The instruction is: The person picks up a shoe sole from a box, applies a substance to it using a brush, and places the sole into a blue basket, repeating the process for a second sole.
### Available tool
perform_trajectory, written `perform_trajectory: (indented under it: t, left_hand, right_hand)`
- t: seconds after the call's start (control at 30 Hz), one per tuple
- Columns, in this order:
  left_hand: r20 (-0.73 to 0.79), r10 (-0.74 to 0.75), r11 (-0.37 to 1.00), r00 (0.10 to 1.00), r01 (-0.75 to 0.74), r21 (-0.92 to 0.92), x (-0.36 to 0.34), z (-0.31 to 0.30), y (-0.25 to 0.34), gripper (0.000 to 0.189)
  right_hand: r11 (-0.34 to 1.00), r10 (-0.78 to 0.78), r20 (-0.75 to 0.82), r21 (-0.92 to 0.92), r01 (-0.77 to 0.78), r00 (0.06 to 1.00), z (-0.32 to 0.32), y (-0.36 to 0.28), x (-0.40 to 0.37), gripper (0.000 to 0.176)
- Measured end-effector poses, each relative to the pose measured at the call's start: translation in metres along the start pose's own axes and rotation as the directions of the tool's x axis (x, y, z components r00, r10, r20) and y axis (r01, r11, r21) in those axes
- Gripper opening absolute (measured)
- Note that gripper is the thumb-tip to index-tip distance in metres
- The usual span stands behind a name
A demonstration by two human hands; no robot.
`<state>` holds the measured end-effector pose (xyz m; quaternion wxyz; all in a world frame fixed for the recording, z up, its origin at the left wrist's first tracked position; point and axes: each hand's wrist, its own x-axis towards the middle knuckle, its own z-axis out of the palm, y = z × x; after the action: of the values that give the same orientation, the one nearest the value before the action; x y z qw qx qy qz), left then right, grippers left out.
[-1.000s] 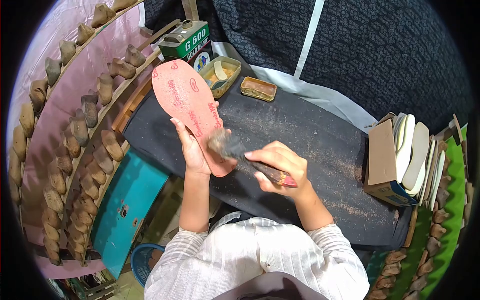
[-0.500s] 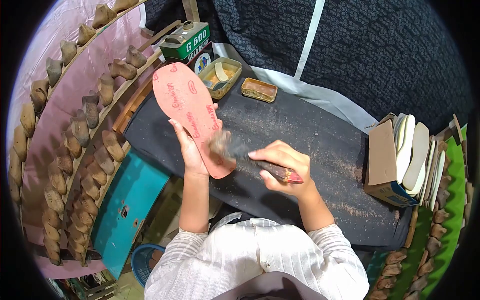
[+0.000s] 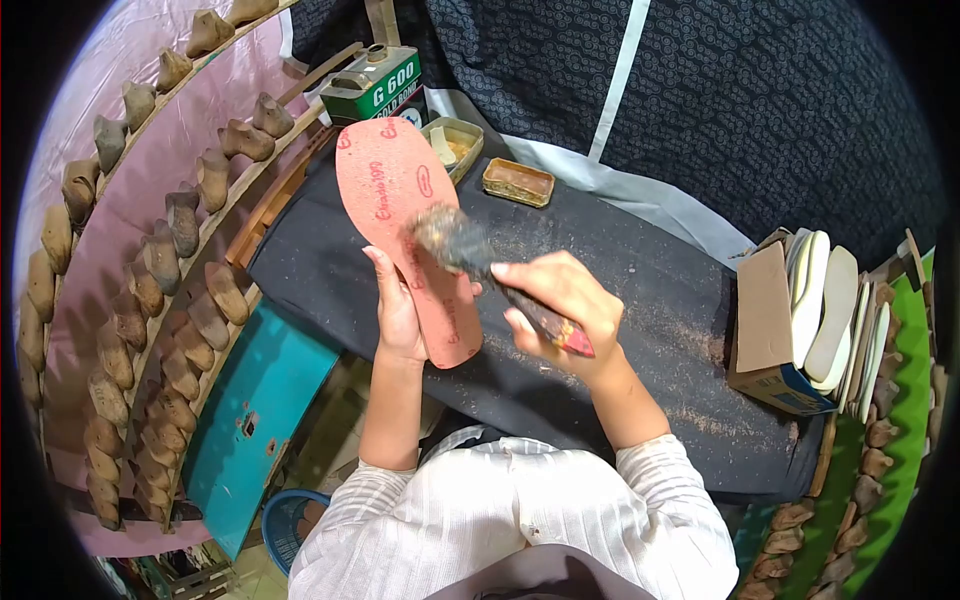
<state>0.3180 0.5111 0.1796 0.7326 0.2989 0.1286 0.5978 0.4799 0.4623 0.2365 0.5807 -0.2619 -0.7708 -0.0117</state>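
Observation:
A pink insole (image 3: pixel 390 180) with red printed lettering is held up over the table by my left hand (image 3: pixel 402 320), its thumb along the near edge and fingertips showing at the far side. My right hand (image 3: pixel 565 305) is closed round the dark handle of a brush (image 3: pixel 535 318) with a red end. The worn, matted bristles rest against the middle of the insole, hiding part of the print. Behind the insole stand a green G 600 can (image 3: pixel 375 85) and a plastic tub (image 3: pixel 458 145), partly covered by it.
A small brown rectangular dish (image 3: pixel 518 182) sits at the table's back edge. On the right, a cardboard box (image 3: pixel 765 310) holds several pale soles. Shoe lasts (image 3: pixel 160 255) line racks on the left. Brown crumbs lie scattered on the dark table cloth (image 3: pixel 640 300).
The brush has moved up the insole, from its narrow part towards the middle. My left hand and the insole have shifted slightly right, and the insole is turned a little more upright.

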Motion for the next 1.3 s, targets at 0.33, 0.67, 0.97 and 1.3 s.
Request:
perform_trajectory:
  t: [0.33,0.67,0.97,1.3]
  left_hand:
    - [-0.069,0.038,0.994,0.997,-0.031,0.106,0.002,-0.010,0.002,0.071]
    - [0.090,-0.019,0.999,0.996,0.016,0.030,0.002,-0.007,-0.004,0.070]
    - [0.031,-0.021,1.000,0.999,0.021,-0.017,-0.001,0.003,-0.001,0.065]
    - [0.146,-0.024,0.994,0.989,0.040,-0.102,-0.001,-0.011,-0.004,0.066]
  right_hand:
    - [0.994,0.033,0.208,0.099,-0.055,0.978,0.000,-0.007,-0.012,0.029]
    - [1.000,-0.007,0.134,0.024,0.004,0.991,0.005,-0.008,-0.007,0.039]
    - [0.996,0.064,0.055,0.052,-0.066,0.996,-0.012,-0.003,-0.001,0.025]
    - [0.995,0.047,-0.009,-0.088,-0.048,0.999,-0.002,0.013,0.008,0.025]
